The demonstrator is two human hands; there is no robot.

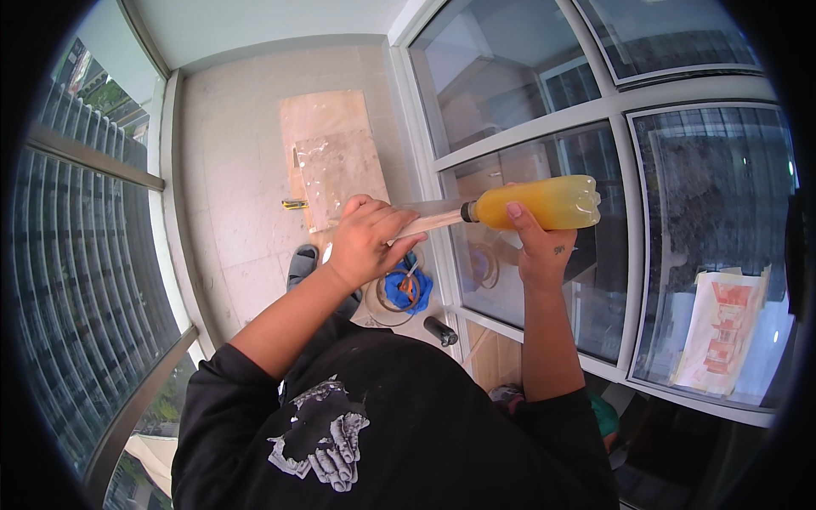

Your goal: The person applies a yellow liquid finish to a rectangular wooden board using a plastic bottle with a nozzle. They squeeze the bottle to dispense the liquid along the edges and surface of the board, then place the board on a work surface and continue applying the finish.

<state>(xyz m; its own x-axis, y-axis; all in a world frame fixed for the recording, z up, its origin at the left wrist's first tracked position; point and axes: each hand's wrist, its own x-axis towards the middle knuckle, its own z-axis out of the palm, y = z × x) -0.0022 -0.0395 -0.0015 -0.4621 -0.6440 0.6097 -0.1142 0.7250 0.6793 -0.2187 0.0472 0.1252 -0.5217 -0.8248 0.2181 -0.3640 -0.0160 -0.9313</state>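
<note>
My right hand (544, 242) is wrapped round a clear plastic bottle (535, 202) of yellow liquid, with the thumb along its near side. The bottle lies nearly level, its dark neck pointing left and its base to the right. From the neck a pale, wood-coloured strip (433, 223) runs left to my left hand (367, 238). The fingers of my left hand are closed over the strip's left end. How the strip meets the neck is not clear to me.
On the floor ahead lie overlapping pale boards (340, 174), with a yellow utility knife (294, 204) beside them. Below my hands are a blue bag (416, 293) with tools and a black cylinder (440, 331). A framed window (531, 229) stands close on the right, with glazing on the left.
</note>
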